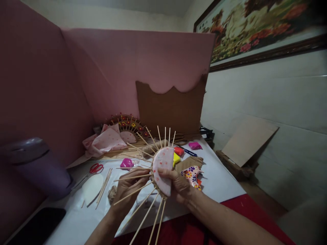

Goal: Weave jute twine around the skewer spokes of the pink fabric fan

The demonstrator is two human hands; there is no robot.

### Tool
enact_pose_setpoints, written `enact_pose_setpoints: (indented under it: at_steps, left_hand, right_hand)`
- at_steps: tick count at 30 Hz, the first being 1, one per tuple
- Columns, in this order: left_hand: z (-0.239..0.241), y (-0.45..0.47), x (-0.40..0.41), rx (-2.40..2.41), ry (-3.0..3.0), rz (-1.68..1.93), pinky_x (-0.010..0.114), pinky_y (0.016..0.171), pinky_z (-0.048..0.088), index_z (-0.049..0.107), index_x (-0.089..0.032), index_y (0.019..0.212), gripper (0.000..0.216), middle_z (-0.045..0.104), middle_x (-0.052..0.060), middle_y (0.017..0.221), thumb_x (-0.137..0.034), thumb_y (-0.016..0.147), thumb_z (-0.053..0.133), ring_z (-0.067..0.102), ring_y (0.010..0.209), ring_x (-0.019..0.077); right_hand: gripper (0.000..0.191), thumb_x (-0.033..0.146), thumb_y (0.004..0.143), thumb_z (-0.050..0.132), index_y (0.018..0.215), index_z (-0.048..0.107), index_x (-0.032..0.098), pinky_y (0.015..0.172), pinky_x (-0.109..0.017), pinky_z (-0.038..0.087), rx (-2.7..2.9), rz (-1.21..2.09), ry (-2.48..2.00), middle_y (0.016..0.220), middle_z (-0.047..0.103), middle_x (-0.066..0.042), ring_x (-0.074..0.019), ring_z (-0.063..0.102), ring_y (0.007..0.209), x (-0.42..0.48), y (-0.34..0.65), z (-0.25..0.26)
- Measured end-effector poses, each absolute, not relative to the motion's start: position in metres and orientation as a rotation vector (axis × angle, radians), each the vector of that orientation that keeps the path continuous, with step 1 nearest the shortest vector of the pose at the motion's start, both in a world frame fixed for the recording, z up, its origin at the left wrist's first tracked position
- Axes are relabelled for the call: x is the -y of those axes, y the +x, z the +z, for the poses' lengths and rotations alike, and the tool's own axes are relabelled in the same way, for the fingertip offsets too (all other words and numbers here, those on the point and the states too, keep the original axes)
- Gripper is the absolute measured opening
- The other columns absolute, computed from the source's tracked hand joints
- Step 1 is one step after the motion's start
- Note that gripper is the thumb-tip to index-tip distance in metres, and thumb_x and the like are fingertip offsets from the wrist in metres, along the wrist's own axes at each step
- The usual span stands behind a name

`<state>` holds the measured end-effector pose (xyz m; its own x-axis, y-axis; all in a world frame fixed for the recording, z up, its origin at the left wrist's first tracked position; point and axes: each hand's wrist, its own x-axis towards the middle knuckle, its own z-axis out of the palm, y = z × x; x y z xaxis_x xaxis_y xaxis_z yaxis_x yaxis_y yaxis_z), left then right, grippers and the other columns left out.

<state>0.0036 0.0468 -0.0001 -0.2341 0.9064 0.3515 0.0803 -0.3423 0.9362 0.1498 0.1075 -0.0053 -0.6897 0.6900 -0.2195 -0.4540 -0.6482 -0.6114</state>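
I hold up a half-round fan-like piece [163, 166] covered in pale pink cloth with red dots. Thin wooden sticks [144, 207] spread out from its curved edge, which is edged with brown cord. My right hand [182, 187] grips its straight side, thumb on the front face and fingers behind. At the curved edge, my left hand [130, 187] has its fingers pinched together behind several sticks; what is between them is hidden. A small ball of brown twine [111, 194] is beside my left wrist.
Red-handled scissors [96, 168], a white oval piece [92, 187], loose sticks [104, 187] and a purple bottle [38, 166] are at left. A decorated half-round piece [129, 127] and pink dotted cloth [108, 139] stand behind. Magenta packet [195, 145], blue cutter [187, 150] and cardboard [189, 163] lie right.
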Motion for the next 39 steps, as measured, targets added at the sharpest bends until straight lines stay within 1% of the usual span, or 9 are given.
enact_pose_setpoints:
  at_steps: [6, 12, 15, 18, 25, 29, 33, 37, 39]
  left_hand:
    - [-0.006, -0.001, -0.052, -1.235, 1.503, 1.682, 0.031, 0.072, 0.051, 0.075, -0.021, 0.075, 0.011, 0.071, 0.008, 0.081, -0.022, 0.065, 0.069, 0.063, 0.079, 0.0224]
    - [0.004, 0.004, -0.048, -1.214, 1.504, 1.541, 0.028, 0.068, 0.050, 0.074, -0.020, 0.082, 0.015, 0.070, 0.007, 0.080, -0.021, 0.070, 0.066, 0.062, 0.073, 0.0197]
    - [0.001, 0.006, -0.049, -1.172, 1.431, 1.602, 0.028, 0.068, 0.050, 0.074, -0.020, 0.078, 0.013, 0.070, 0.006, 0.077, -0.021, 0.066, 0.070, 0.062, 0.071, 0.0189]
    - [-0.004, 0.005, -0.052, -1.149, 1.429, 1.628, 0.029, 0.067, 0.051, 0.074, -0.018, 0.077, 0.015, 0.071, 0.007, 0.077, -0.022, 0.063, 0.071, 0.063, 0.071, 0.0199]
    - [-0.005, 0.004, -0.051, -1.280, 1.517, 1.589, 0.031, 0.070, 0.049, 0.073, -0.018, 0.078, 0.014, 0.071, 0.007, 0.075, -0.027, 0.071, 0.064, 0.064, 0.073, 0.0211]
    - [-0.002, -0.001, -0.050, -1.358, 1.634, 1.506, 0.030, 0.072, 0.046, 0.072, -0.018, 0.082, 0.017, 0.070, 0.007, 0.079, -0.027, 0.075, 0.059, 0.062, 0.077, 0.0209]
    - [0.002, -0.010, -0.052, -1.405, 1.536, 1.495, 0.026, 0.062, 0.043, 0.070, -0.016, 0.068, 0.012, 0.064, 0.004, 0.066, -0.028, 0.069, 0.066, 0.056, 0.064, 0.0166]
    - [0.010, -0.017, -0.050, -1.274, 1.323, 1.443, 0.021, 0.052, 0.038, 0.065, -0.015, 0.063, 0.016, 0.058, 0.001, 0.057, -0.028, 0.070, 0.064, 0.048, 0.053, 0.0105]
    - [0.017, -0.020, -0.046, -1.189, 1.222, 1.471, 0.021, 0.050, 0.038, 0.061, -0.014, 0.055, 0.019, 0.053, 0.000, 0.053, -0.027, 0.069, 0.065, 0.046, 0.049, 0.0097]
  right_hand:
    - [0.026, 0.017, 0.053, 0.072, 0.075, 0.061, 0.008, 0.056, -0.023, 0.047, 0.654, 2.295, -0.609, 0.061, 0.067, -0.005, -0.0121, 0.060, 0.052, -0.109, 0.148, -0.007]
    - [0.028, 0.016, 0.054, 0.070, 0.077, 0.062, 0.003, 0.053, -0.023, 0.048, 0.680, 2.334, -0.511, 0.062, 0.067, -0.009, -0.0139, 0.061, 0.051, -0.106, 0.150, -0.009]
    - [0.028, 0.016, 0.052, 0.071, 0.076, 0.062, 0.003, 0.051, -0.021, 0.048, 0.709, 2.373, -0.476, 0.063, 0.067, -0.010, -0.0140, 0.061, 0.052, -0.106, 0.151, -0.009]
    - [0.025, 0.016, 0.053, 0.070, 0.075, 0.062, 0.006, 0.050, -0.022, 0.048, 0.737, 2.362, -0.466, 0.061, 0.067, -0.007, -0.0134, 0.061, 0.051, -0.108, 0.151, -0.011]
    - [0.020, 0.015, 0.056, 0.069, 0.073, 0.061, 0.009, 0.051, -0.022, 0.048, 0.735, 2.286, -0.554, 0.063, 0.067, -0.006, -0.0130, 0.061, 0.052, -0.112, 0.150, -0.017]
    - [0.020, 0.014, 0.058, 0.068, 0.075, 0.062, 0.008, 0.054, -0.021, 0.048, 0.746, 2.315, -0.536, 0.064, 0.067, -0.006, -0.0121, 0.061, 0.054, -0.113, 0.150, -0.017]
    - [0.025, 0.014, 0.057, 0.068, 0.080, 0.062, 0.005, 0.056, -0.020, 0.048, 0.789, 2.377, -0.439, 0.068, 0.067, -0.007, -0.0119, 0.061, 0.058, -0.113, 0.152, -0.017]
    - [0.023, 0.014, 0.058, 0.068, 0.079, 0.062, 0.006, 0.052, -0.019, 0.047, 0.856, 2.415, -0.370, 0.067, 0.066, -0.007, -0.0112, 0.060, 0.055, -0.115, 0.155, -0.018]
    - [0.023, 0.015, 0.059, 0.067, 0.079, 0.062, 0.005, 0.051, -0.019, 0.047, 0.884, 2.419, -0.356, 0.066, 0.066, -0.007, -0.0105, 0.059, 0.052, -0.116, 0.156, -0.019]
